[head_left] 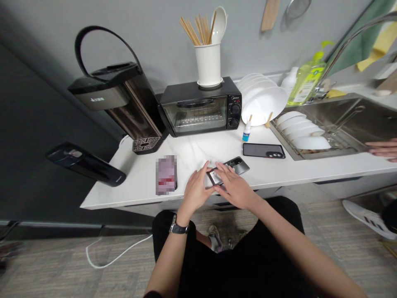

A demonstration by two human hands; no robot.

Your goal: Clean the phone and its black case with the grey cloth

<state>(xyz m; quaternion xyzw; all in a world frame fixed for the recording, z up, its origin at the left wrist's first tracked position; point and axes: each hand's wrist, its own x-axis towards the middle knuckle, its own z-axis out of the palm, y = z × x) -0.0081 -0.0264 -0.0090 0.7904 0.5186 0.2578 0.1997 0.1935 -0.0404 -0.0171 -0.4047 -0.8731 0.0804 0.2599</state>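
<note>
A grey phone [241, 165] lies on the counter with its camera end toward the right. Its near-left end, where a white rectangular patch [215, 177] shows, sits between my two hands. My left hand [196, 188], a watch on its wrist, curves round that end with thumb and fingertips at the phone's edges. My right hand [233, 187] lies across the middle, fingers over the surface and thumb at the near edge. The fingers cover much of the phone. Behind it are a black phone case or cased phone [260, 150] and a small white-and-blue bottle [246, 131].
A pixelated phone-shaped object [166, 175] lies left, beside a dark flask [87, 164]. A black dispenser [124, 95], toaster oven [198, 111] and white plates [263, 103] stand behind. Bowls [304, 128] sit by the sink [347, 107]; another person's hand [384, 149] shows right.
</note>
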